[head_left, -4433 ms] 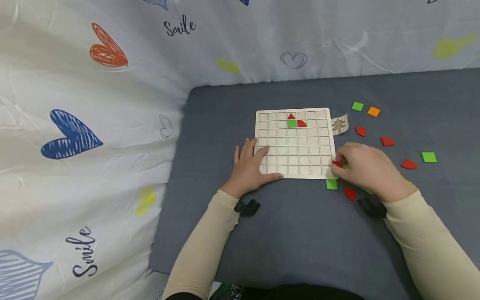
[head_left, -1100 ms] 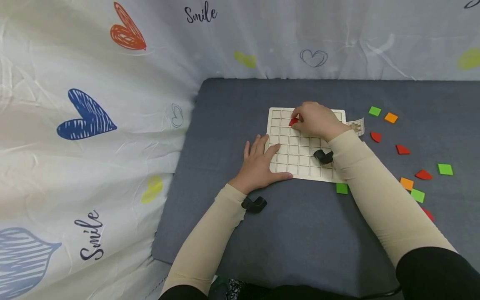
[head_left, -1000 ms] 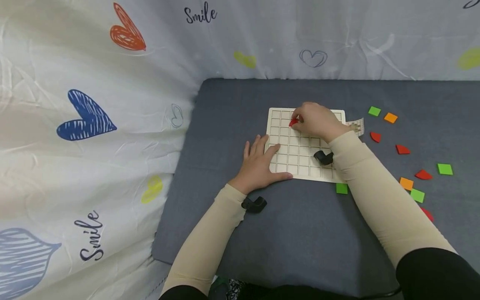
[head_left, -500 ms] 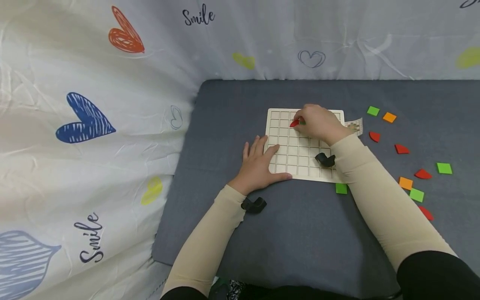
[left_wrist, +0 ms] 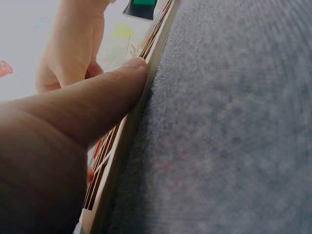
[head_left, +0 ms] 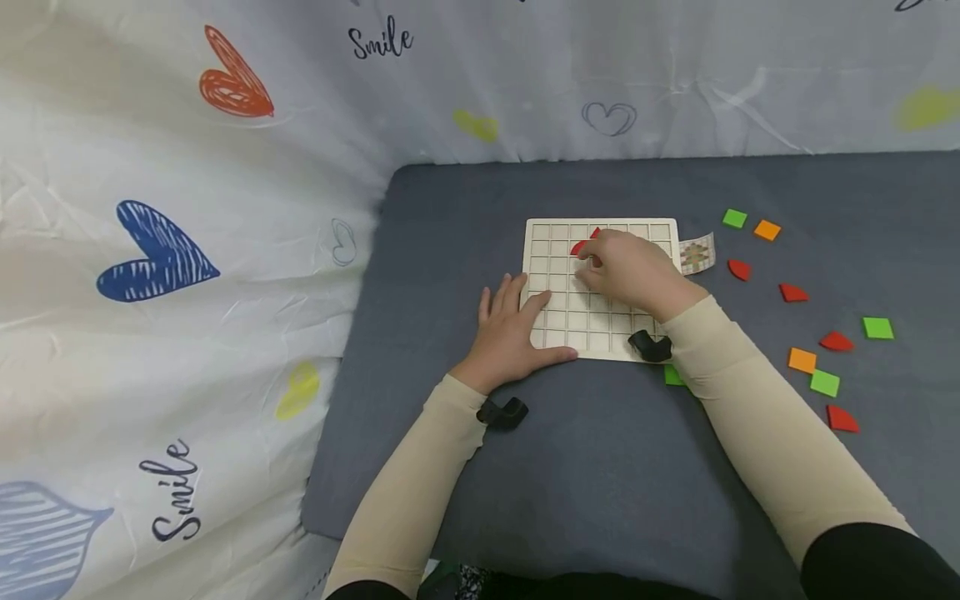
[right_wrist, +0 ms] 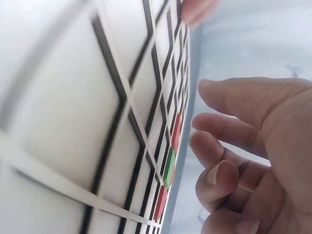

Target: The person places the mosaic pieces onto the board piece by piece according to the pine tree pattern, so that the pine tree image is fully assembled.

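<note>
Our left hand [head_left: 508, 333] lay flat, fingers straight, pinning the near-left corner of the pale wooden grid board [head_left: 550, 315] on the grey cloth. Our right hand [head_left: 628, 268], loosely curled and empty, hovered beside the red quarter-round tile [head_left: 578, 247] seated in its cell. We judged a brushing finger might knock it loose.

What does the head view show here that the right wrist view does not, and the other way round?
Only the head view shows the loose tiles scattered on the grey mat, the small pattern card and the left hand resting on the board's corner. Only the right wrist view shows a green tile seated between red ones. Both show the grid board and the right hand, holding nothing.
</note>
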The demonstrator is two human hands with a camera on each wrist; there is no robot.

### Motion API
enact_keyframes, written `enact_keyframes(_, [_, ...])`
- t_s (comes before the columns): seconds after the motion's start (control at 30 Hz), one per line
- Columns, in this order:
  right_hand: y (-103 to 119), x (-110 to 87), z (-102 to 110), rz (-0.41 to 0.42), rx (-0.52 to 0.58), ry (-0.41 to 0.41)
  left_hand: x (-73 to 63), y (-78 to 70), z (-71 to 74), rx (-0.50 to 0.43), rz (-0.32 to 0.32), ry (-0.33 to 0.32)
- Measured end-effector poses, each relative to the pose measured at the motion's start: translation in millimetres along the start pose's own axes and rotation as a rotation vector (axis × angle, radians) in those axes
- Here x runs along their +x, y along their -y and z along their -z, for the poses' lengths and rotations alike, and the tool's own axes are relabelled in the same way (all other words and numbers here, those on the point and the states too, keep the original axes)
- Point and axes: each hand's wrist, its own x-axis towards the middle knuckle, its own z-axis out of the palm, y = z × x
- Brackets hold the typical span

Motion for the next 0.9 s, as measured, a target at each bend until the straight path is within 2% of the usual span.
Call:
enact_keyframes(0.33, [10.4, -35.2, 0.2, 0.018, -0.027, 0.004, -1.1, 0.3, 0.7, -0.012, -0.002, -0.009])
enact_keyframes(0.5, [2.5, -58.1, 4.9, 0.005, -0.060, 0.000, 0.0, -0.4, -0.4, -0.007, -0.012, -0.006])
enact_keyframes(0.7, [-6.2, -82.8, 10.1, -0.038, -0.086, 0.033, -0.4, -0.7, 0.1, -0.014, -0.005, -0.017])
enact_keyframes(0.9, [-19.3, -104.1, 13.9, -0.073, -0.058, 0.027, -1.4, -1.0, 1.5, -0.017, -0.005, -0.016])
